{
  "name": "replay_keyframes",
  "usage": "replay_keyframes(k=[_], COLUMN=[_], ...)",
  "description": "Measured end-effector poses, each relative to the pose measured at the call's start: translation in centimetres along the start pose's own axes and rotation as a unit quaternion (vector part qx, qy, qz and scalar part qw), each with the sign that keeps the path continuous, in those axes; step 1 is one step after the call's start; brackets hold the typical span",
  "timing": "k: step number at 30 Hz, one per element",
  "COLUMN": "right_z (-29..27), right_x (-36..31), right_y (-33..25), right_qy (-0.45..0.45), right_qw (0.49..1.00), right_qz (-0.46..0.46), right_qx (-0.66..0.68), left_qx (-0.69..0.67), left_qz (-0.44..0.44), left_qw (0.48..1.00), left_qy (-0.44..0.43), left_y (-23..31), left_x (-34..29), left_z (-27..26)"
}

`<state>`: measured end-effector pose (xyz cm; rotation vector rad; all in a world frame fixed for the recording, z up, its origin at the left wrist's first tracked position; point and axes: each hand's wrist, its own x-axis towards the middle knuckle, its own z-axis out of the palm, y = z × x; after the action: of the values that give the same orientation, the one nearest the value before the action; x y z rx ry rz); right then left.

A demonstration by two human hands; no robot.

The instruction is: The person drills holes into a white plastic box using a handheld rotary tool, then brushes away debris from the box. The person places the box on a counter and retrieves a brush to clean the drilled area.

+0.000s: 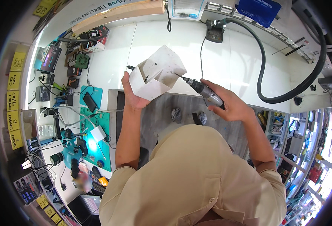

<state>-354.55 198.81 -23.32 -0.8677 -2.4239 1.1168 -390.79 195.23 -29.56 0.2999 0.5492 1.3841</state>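
Observation:
My left hand (133, 96) holds up a white angular box (164, 62) above the front edge of the white table. The thumb lies along its left side, and most of the fingers are hidden underneath. An open hollow in the box faces me, and its surface has small dark marks. A short black piece pokes out beyond its left side. In my right hand (228, 103) is a grey and black rotary tool (205, 91), gripped round its body. Its thin bit points up and left at the box's right part; whether it touches I cannot tell.
A black hose (262, 67) loops over the table's right side from a small black stand (214, 33). To the left are a teal mat (94, 147), a teal microscope (72, 152), tangled cables and several small devices. A wooden bar (117, 17) runs along the back.

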Motion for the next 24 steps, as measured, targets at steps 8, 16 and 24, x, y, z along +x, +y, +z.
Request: replay_keyframes(k=[8,16,24], right_z=[-3.4,-3.3,-1.7], right_x=[1.7,2.1,2.1], right_y=[-0.8,-0.1,0.1], right_qy=[-0.074,-0.003,0.054], right_qw=[0.984,0.981,0.987], right_qz=[0.005,-0.02,-0.013], right_qx=[-0.162,-0.192,-0.152], left_qx=[0.094,0.094,0.067], left_qz=[0.003,-0.008,-0.012], left_qw=[0.995,0.994,0.997], left_qy=[0.035,0.057,0.027], left_y=[1.3,1.5,1.0], left_x=[0.4,0.6,1.3], left_z=[2.7,4.5,4.6])
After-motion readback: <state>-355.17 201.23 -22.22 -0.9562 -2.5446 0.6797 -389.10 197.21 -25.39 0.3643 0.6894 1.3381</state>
